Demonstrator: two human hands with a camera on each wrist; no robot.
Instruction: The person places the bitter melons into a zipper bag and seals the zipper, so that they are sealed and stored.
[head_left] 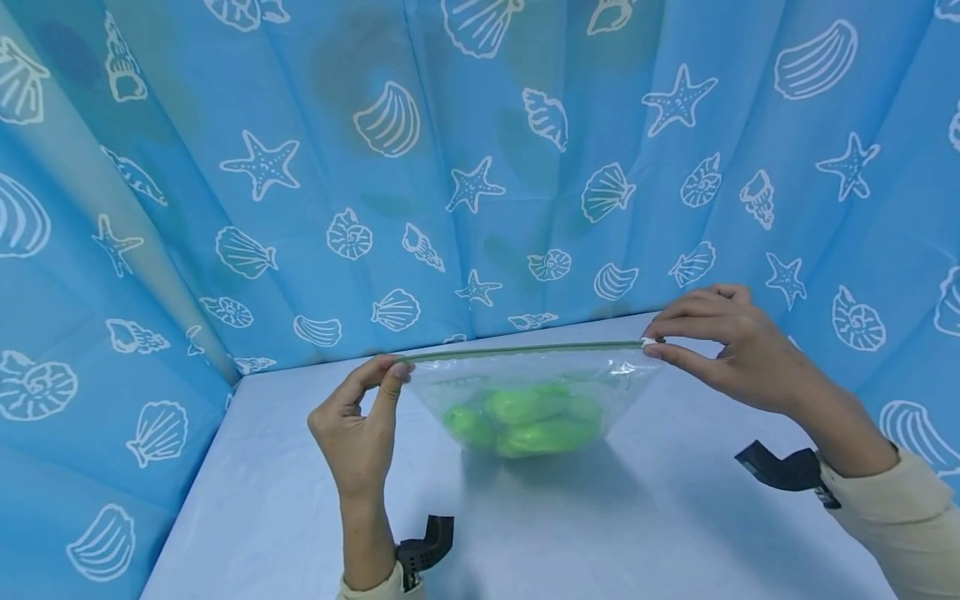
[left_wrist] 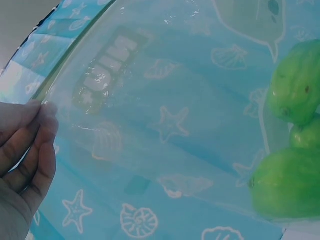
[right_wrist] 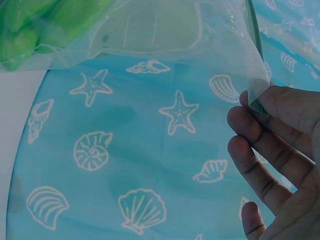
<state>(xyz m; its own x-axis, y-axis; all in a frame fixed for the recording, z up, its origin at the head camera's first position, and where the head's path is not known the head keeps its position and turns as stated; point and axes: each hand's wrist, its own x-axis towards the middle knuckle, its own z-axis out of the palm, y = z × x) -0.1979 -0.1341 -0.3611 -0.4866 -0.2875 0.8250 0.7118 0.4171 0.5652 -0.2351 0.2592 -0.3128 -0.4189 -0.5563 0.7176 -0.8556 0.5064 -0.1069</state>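
Note:
A clear zip bag (head_left: 536,367) with a green zip strip along its top hangs stretched between both hands. Inside it lie several green, oval fruits (head_left: 543,421), their kind blurred by the plastic in the head view. The left hand (head_left: 363,425) pinches the bag's left top corner between thumb and index finger. At the opposite corner, the right hand (head_left: 720,346) pinches the strip's end, where a small white piece shows at the fingertips. In the left wrist view, the fruits (left_wrist: 287,185) are smooth and bright green, and print shows on the plastic.
A white tabletop (head_left: 255,492) spreads beneath the bag. Blue curtains (head_left: 420,208) with white shells and starfish stand behind it and at both sides. Black camera mounts (head_left: 427,546) are strapped at both wrists, beside pale sleeves.

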